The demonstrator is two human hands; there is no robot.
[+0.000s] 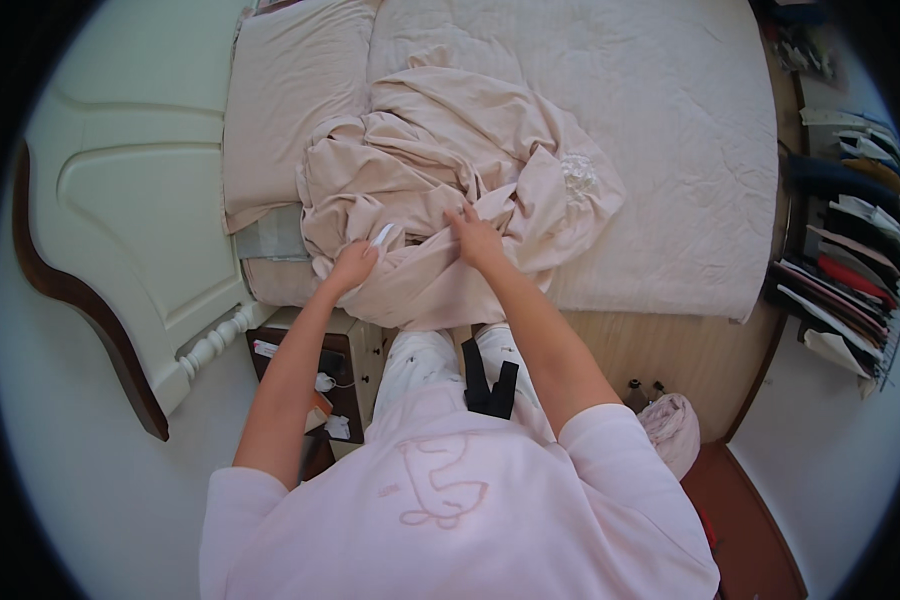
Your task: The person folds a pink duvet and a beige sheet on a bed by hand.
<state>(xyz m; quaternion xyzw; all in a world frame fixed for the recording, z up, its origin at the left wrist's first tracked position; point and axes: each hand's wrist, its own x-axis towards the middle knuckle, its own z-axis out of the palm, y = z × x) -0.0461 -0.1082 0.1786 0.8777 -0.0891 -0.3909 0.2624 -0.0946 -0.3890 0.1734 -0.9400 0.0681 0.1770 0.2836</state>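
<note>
A large pink-beige cloth, seemingly a duvet cover [450, 142], lies in a crumpled heap on the near left part of the bed, with a patch of white lace or embroidery [579, 177] at its right side. My left hand [355, 264] grips its near edge, beside a small white strip [382, 235] that looks like a label or zip edge. Farther right, my right hand [475, 234] pinches a fold of the same cloth between thumb and fingers. Between both hands the near edge hangs down over the bedside, towards my legs.
A pillow [292, 97] lies by the pale headboard [142, 165] at left. Below it stands a bedside cabinet [356, 360] with small items. The pale quilted bedding [667, 165] spreads right. Hanging clothes [840, 285] line the far right; a pink bundle [672, 433] hangs near the bed's side.
</note>
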